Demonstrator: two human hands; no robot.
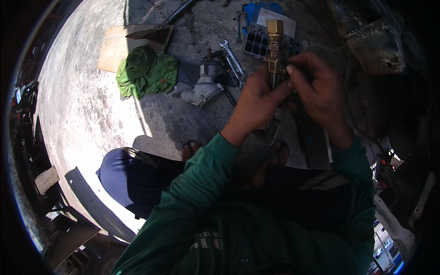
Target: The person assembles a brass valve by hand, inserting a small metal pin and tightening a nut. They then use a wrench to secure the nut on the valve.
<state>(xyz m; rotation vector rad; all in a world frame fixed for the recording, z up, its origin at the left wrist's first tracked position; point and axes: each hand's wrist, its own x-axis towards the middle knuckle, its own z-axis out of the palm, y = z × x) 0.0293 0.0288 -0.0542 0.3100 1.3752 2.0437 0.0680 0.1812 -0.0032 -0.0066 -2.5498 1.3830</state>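
Note:
A brass valve-like fitting stands roughly upright in front of me, with a hex nut at its top and a narrower stem below. My left hand is closed around the stem. My right hand is at the fitting's right side, thumb and forefinger pinched together; anything between those fingertips is too small or hidden to name. Below the hands, a darker metal part shows partly in shadow; whether it joins the fitting, I cannot tell.
On the concrete floor lie a green cloth, a grey cast-metal housing, combination wrenches and a compartment box. A flat tan board is at the far left. Dark, worn metal parts crowd the right.

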